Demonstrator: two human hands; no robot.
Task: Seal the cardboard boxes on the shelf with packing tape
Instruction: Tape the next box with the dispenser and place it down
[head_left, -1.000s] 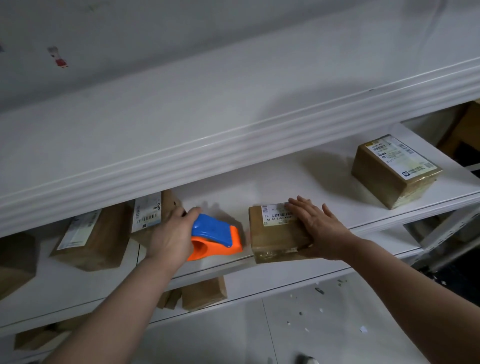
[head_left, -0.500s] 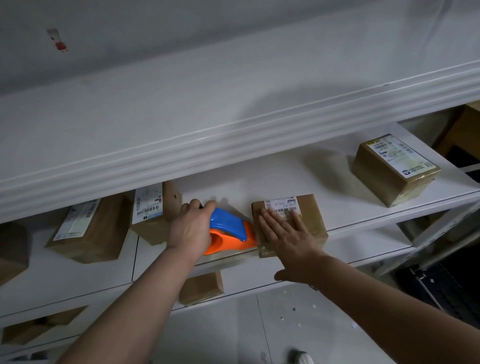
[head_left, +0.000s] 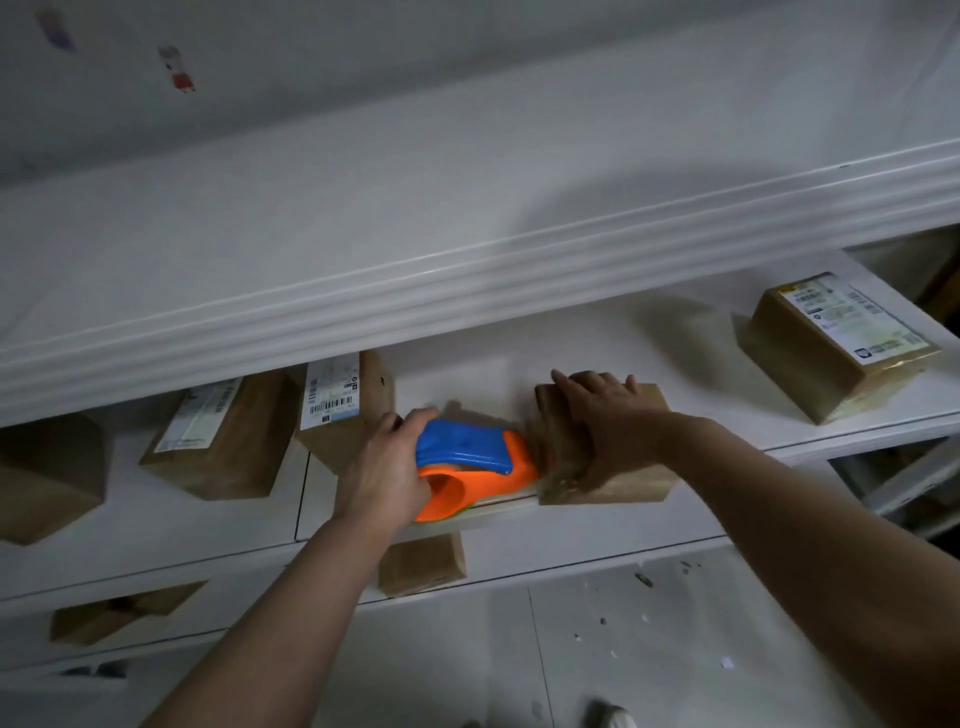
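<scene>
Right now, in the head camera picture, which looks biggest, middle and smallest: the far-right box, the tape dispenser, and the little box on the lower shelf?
1. far-right box
2. tape dispenser
3. lower-shelf box: it looks smallest, but it is partly hidden and sits lower down, so its true size is unsure.

Tape dispenser lies left of the box on the shelf

Up at 11 o'clock you see a grey wall with a small red and white sticker on it. A fainter sticker sits further left, too blurry to make out. Down at 5 o'clock you see the pale floor, dotted with little dark and white bits. At 6 o'clock the tip of a light shoe peeks in.
</scene>
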